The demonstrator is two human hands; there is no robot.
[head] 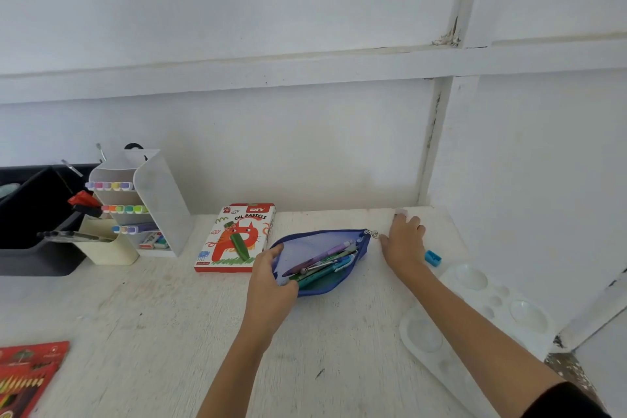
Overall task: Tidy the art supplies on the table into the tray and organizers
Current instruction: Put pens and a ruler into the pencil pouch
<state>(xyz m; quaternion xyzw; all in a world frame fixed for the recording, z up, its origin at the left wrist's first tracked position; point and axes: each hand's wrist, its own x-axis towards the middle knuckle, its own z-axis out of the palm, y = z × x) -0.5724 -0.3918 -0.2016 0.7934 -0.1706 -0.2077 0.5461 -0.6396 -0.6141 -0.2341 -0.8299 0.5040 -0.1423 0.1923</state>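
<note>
Here, the unzipped blue mesh pencil pouch [310, 245] on the tabletop [163, 316], likely soft, light and apt to spill pens [327, 265], is being gripped at its left end by the left hand [269, 278] while the right hand [405, 237] is being rested flat beside its zipper pull [373, 233].

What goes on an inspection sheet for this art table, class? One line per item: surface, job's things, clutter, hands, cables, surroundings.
Surface: white table, scuffed.
Job's things: open blue pencil pouch holding pens; oil pastels box; blue sharpener; white palette; red pencil box; marker organizer, cream cup and dark tray at left.
Clutter: nothing seen.
Hands: left hand grips the pouch's end; right hand lies open beside the zip pull.
Cables: nothing seen.
Surroundings: white panelled wall.
</note>
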